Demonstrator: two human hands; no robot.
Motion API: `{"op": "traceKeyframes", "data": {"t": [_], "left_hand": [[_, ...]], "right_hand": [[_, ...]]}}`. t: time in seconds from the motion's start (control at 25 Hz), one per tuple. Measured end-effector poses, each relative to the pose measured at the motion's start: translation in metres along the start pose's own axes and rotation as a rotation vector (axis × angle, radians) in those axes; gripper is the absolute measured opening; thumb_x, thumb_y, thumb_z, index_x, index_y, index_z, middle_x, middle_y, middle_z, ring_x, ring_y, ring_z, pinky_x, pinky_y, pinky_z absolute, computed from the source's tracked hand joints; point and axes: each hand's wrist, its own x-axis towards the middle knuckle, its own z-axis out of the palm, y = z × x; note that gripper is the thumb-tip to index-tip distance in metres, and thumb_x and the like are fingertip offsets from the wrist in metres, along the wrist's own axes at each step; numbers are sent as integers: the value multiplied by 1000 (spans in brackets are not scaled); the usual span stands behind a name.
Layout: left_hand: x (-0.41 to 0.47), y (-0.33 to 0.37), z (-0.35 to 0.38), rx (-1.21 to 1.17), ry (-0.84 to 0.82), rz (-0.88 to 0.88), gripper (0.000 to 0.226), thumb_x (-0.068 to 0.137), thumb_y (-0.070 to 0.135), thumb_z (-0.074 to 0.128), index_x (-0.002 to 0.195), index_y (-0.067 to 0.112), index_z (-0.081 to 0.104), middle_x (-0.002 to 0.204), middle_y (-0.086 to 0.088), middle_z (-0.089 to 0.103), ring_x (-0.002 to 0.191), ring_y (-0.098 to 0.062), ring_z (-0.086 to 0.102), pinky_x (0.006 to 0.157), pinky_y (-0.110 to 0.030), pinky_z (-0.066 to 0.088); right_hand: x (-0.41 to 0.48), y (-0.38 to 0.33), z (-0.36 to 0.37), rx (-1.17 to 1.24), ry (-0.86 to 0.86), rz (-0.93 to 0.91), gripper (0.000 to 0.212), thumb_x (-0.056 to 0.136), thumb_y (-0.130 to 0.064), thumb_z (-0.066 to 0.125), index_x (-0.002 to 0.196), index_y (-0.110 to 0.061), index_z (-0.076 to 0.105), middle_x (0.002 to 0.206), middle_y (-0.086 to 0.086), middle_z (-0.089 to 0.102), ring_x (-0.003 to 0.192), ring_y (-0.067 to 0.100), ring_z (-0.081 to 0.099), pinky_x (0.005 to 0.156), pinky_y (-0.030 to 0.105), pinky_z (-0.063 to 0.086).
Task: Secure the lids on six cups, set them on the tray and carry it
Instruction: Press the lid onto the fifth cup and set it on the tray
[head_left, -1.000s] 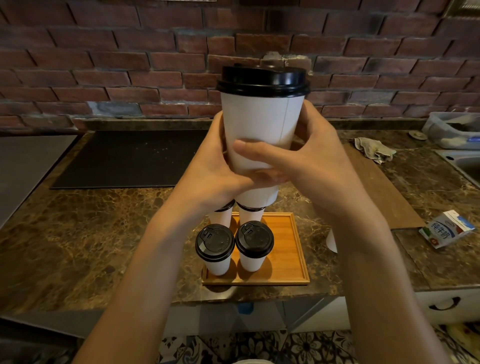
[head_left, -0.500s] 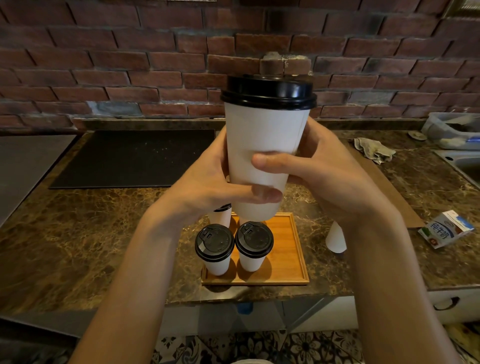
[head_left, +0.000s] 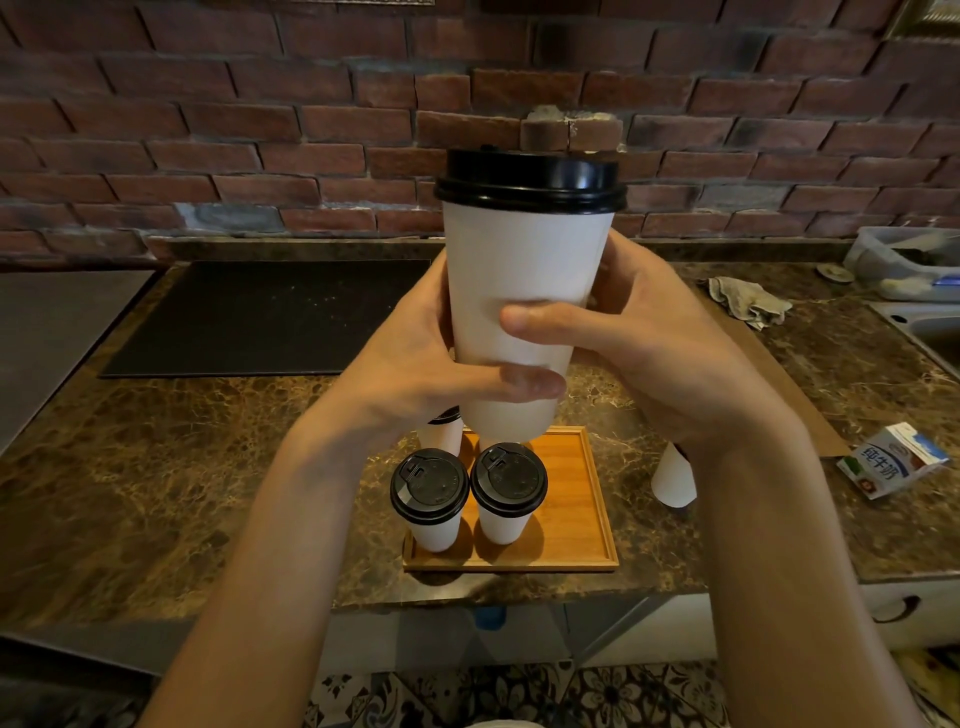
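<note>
- Above the wooden tray (head_left: 576, 519), in mid-air: held cup (head_left: 519, 280), white paper, upright, with a black lid (head_left: 530, 182) seated on its rim.
- Left hand (head_left: 410, 364) wraps the lower cup body from the left. Its thumb lies across the front near the base.
- Right hand (head_left: 665, 353) wraps the cup from the right, thumb across the front just above the left thumb. Both hands grasp the same cup.
- Tray sits on the marble counter (head_left: 156, 467), near the front edge.
- Tray, front row: front-left cup (head_left: 430, 486) and front-right cup (head_left: 508, 480), both lidded, lids touching side by side.
- Behind them: rear cup (head_left: 448, 434), lidded, mostly hidden by the left hand. Can't tell how many cups are in the back row.
- Off the tray, just to its right: loose cup (head_left: 672, 480) on the counter. The right wrist hides its top, so its lid state is unclear.
- Far right: milk carton (head_left: 891, 460) lying on its side.
- Back right: crumpled cloth (head_left: 748, 301). Back left: black mat (head_left: 260, 317), in front of the brick wall (head_left: 208, 130).
</note>
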Motion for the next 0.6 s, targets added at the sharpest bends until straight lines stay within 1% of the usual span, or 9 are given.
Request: {"op": "traceKeyframes", "data": {"t": [0.08, 0.2, 0.28, 0.32, 0.44, 0.48, 0.6], "left_hand": [[1, 0, 2, 3, 20, 8, 79, 56, 26, 83, 125, 32, 45, 110, 18, 64, 105, -5, 63, 74, -15, 53], [3, 1, 5, 24, 56, 18, 86, 54, 25, 87, 128, 30, 43, 112, 17, 64, 106, -5, 63, 76, -16, 53], [4, 2, 7, 46, 82, 34, 88, 53, 23, 91, 125, 33, 42, 110, 22, 64, 105, 0, 62, 75, -12, 51], [5, 2, 7, 50, 95, 42, 86, 53, 24, 89, 124, 35, 41, 109, 24, 63, 105, 3, 61, 74, -10, 50], [5, 3, 10, 44, 141, 52, 87, 51, 28, 84, 125, 34, 38, 111, 19, 60, 104, 8, 59, 73, -7, 49], [5, 3, 12, 52, 156, 61, 87, 51, 26, 84, 124, 36, 38, 111, 19, 59, 104, 9, 58, 74, -7, 48], [8, -1, 15, 60, 185, 90, 84, 60, 3, 85, 122, 36, 38, 111, 18, 58, 104, 10, 58, 76, -7, 48]], "right_hand": [[0, -2, 1, -5, 20, 6, 72, 64, -30, 82, 130, -24, 53, 120, -4, 66, 113, 14, 63, 95, 43, 55], [-1, -5, 4, -34, 55, 2, 79, 63, -36, 85, 133, -22, 52, 121, -4, 65, 113, 14, 63, 94, 40, 56], [-1, -7, 6, -62, 88, -2, 79, 62, -38, 82, 133, -22, 52, 120, -5, 64, 111, 11, 62, 92, 37, 56], [-1, -8, 7, -76, 105, -3, 77, 64, -37, 83, 133, -23, 51, 119, -6, 64, 109, 10, 63, 91, 35, 57], [0, -8, 13, -104, 171, 1, 72, 70, -30, 85, 132, -24, 50, 116, -8, 63, 105, 7, 63, 87, 33, 58], [0, -7, 16, -111, 199, 2, 73, 70, -31, 85, 133, -23, 49, 117, -8, 63, 105, 7, 62, 86, 33, 58], [0, -3, 26, -155, 297, -6, 78, 67, -37, 86, 133, -23, 47, 118, -8, 60, 107, 8, 60, 87, 36, 58]]}}
